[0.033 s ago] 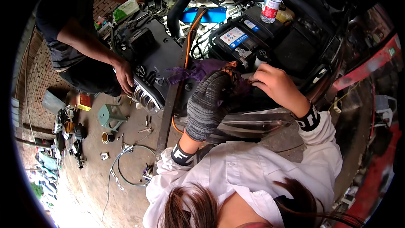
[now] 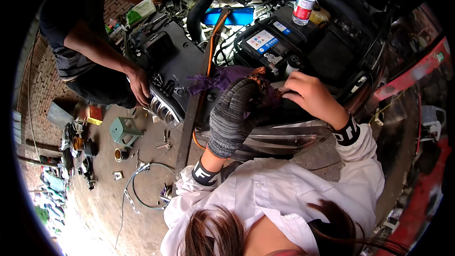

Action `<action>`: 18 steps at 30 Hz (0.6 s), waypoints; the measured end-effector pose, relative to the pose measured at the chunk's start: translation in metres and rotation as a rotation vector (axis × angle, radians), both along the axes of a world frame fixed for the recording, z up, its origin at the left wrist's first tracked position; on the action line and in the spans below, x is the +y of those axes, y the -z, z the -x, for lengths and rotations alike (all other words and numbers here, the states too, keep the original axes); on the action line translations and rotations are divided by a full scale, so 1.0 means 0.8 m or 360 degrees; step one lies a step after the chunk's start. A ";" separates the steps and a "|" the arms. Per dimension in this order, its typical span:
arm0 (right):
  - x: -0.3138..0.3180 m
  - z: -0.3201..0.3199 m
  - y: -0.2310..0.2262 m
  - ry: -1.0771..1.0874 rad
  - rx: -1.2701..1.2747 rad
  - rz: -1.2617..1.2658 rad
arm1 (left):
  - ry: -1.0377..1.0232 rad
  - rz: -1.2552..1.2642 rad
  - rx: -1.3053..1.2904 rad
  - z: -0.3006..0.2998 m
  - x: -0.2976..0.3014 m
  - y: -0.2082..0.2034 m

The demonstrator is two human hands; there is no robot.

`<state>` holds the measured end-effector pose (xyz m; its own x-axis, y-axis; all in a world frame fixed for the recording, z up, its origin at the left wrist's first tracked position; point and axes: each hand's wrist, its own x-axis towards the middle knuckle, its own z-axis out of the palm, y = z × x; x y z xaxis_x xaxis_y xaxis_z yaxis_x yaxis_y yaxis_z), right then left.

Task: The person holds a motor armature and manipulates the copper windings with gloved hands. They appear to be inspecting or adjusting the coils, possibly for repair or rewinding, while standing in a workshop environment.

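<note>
My left hand (image 2: 232, 118), in a grey-and-black striped knit glove, is closed around a bundle at the front edge of a car's engine bay. Frayed copper-coloured strands (image 2: 258, 73) stick out above the glove. Beside them lies crumpled purple cloth (image 2: 230, 77), which also shows between my hands. My right hand (image 2: 305, 92) is bare, its thumb and fingers pinched together at the bundle's right side. What lies between those fingertips is too small to make out.
A car battery (image 2: 268, 42) and a red-capped water bottle (image 2: 304, 2) stand beyond my hands. An orange cable (image 2: 211, 52) runs along a dark bar. At left, a co-worker's hand (image 2: 139, 86) rests by a headlight (image 2: 163, 109). A green stool (image 2: 124, 129) and coiled cable (image 2: 134, 185) are on the floor.
</note>
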<state>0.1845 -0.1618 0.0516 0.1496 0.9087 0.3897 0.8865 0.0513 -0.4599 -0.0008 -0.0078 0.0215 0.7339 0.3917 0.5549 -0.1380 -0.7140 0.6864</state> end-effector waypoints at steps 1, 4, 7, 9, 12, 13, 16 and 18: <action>0.001 -0.003 0.000 -0.0043 0.0074 0.0045 | -0.0009 -0.0030 -0.0008 0.000 0.001 0.000; 0.002 -0.005 -0.004 -0.0157 0.0405 0.0253 | -0.0019 -0.0072 -0.0022 -0.001 0.003 0.001; 0.002 -0.003 0.010 -0.0198 0.1360 0.0407 | 0.0000 -0.0031 -0.0012 -0.003 0.007 0.005; 0.003 -0.003 0.015 -0.0285 0.1550 0.0337 | 0.0008 -0.0024 -0.0003 -0.004 0.010 0.013; 0.010 0.003 0.028 -0.0315 0.1865 0.0094 | 0.0029 0.0135 0.0097 0.000 0.009 0.021; 0.010 0.006 0.036 -0.0294 0.1974 -0.0012 | 0.0039 0.0161 0.0080 0.000 0.009 0.025; 0.017 0.018 0.050 -0.0114 0.2406 -0.0285 | 0.0060 0.0169 0.0006 -0.003 0.010 0.041; 0.026 0.025 0.056 -0.0018 0.2576 -0.0382 | 0.0064 0.0081 -0.0073 -0.007 0.012 0.050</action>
<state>0.1649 -0.1412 0.0066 0.5128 0.8579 -0.0334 -0.4846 0.2571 -0.8361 0.0050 0.0014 -0.0189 0.7240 0.3909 0.5683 -0.1979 -0.6715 0.7140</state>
